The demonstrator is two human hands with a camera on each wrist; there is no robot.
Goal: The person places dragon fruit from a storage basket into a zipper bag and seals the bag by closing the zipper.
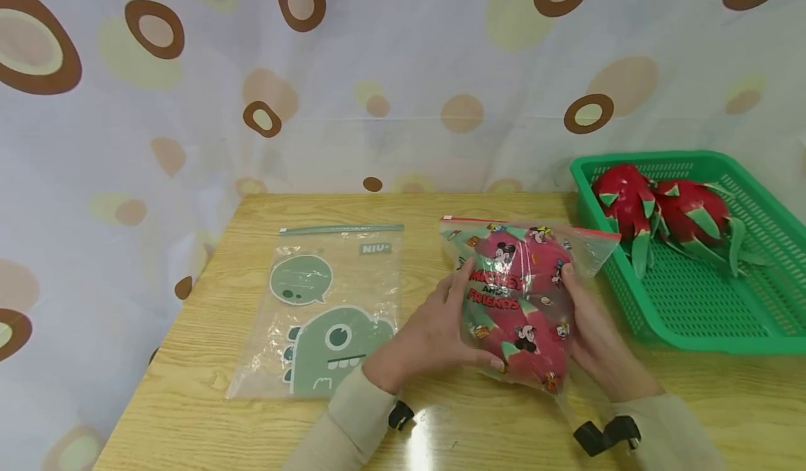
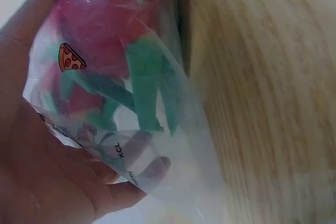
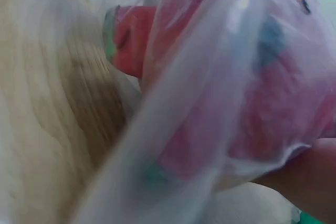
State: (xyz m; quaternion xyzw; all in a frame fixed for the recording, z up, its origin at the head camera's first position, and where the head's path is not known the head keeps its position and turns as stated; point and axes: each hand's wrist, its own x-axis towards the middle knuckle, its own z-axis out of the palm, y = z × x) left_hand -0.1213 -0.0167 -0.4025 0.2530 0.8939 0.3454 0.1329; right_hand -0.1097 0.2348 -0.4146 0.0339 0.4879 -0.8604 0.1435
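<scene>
A clear zip bag (image 1: 546, 301) with a red top strip and cartoon mouse prints holds red dragon fruit (image 1: 529, 366) with green scales. My left hand (image 1: 434, 334) grips its left side, thumb low on the front and fingers partly behind the plastic. On the right side, my right hand (image 1: 595, 331) holds the bag, most of its fingers hidden behind it. The left wrist view shows the fruit (image 2: 100, 24) through the plastic and fingers under the bag. Loose plastic (image 3: 157, 129) covers much of the right wrist view.
A flat clear zip bag (image 1: 336, 282) with a green dinosaur print lies left on the wooden table (image 1: 208, 331). At the right stands a green plastic basket (image 1: 693, 341) with two dragon fruits (image 1: 693, 212) at its back. A patterned curtain (image 1: 403, 58) hangs behind the table.
</scene>
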